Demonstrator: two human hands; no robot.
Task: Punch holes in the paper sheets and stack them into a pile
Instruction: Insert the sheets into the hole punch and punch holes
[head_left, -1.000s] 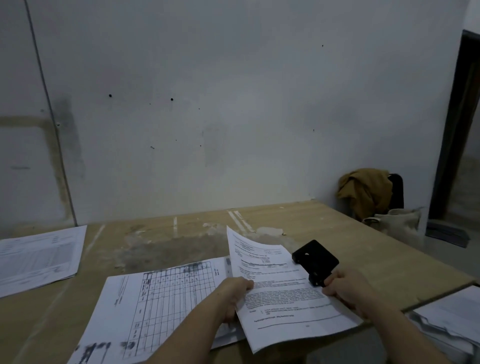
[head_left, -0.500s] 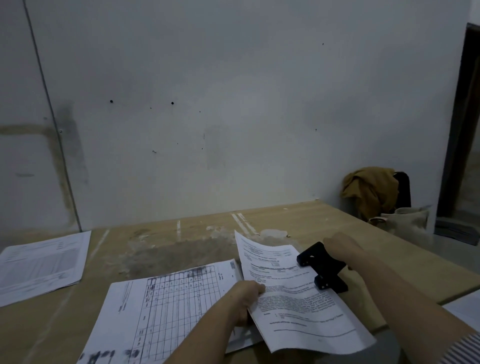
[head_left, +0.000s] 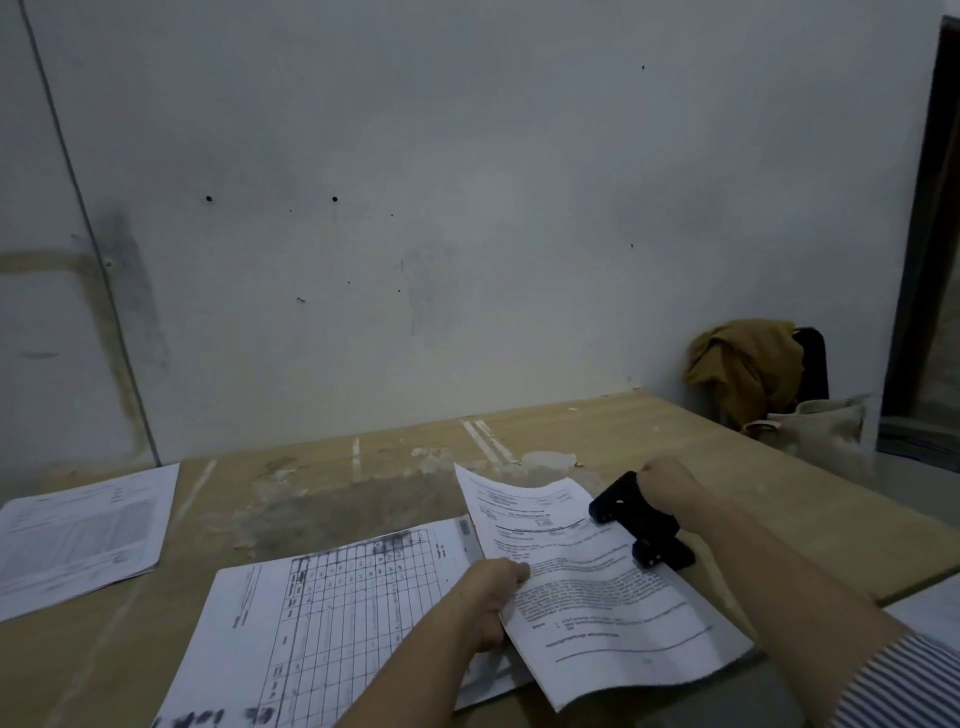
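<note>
Where the wooden table (head_left: 623, 426) meets the grey wall, it carries nearly everything in view. Largest on it is a gridded form (head_left: 332, 613), flat at the near edge, its right side under the printed sheet (head_left: 597, 587). That sheet (bowed, its far corner lifted off the wood) lies slanted right of centre, and its right edge reaches the mouth of the black hole punch (head_left: 639, 525). A stack of sheets (head_left: 78, 540) lies flat at the far left, well apart. Beyond the table's far right corner a mustard cloth (head_left: 743, 364) hangs over a dark chair (head_left: 813, 364), with a pale bag (head_left: 821, 431) in front. The left hand (head_left: 488, 597) pinches the printed sheet's left edge, thumb on top. The right hand (head_left: 670, 486) sits on the punch's raised lever; its fingers are hidden, so I cannot tell whether they curl round it.
</note>
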